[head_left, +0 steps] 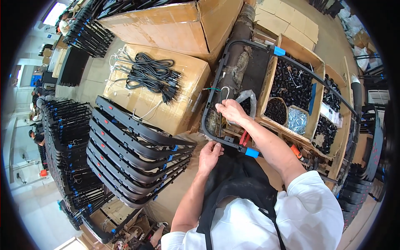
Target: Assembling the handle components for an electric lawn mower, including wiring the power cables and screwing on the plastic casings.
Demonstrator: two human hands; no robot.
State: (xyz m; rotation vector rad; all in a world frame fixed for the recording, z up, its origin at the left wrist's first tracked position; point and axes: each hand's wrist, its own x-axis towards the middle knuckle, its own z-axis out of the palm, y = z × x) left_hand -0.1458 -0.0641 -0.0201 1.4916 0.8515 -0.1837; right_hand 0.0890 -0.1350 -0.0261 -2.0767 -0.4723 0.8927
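A black tubular frame [203, 119] with rounded corners and blue wraps lies before me across a padded dark roller. My left hand [210, 157] is closed on the frame's near bar, close to its left corner. Inside the frame, my right hand [231, 111] is closed in a pinch at a thin white wire [225, 89] that loops up above the fingers. A short green wire [211, 88] sticks out beside it over the frame's left bar. Red-handled pliers [245, 138] sit under the right forearm, and a clear plastic bag [248, 100] stands beyond the hand.
At the right, wooden trays [270, 81] hold black plastic parts and silver screws [297, 120]. Black power cords [151, 75] lie on a cardboard box [193, 79] at the left. Curved black frames [129, 146] are stacked nearer me. A larger carton [166, 29] stands behind. People work far left.
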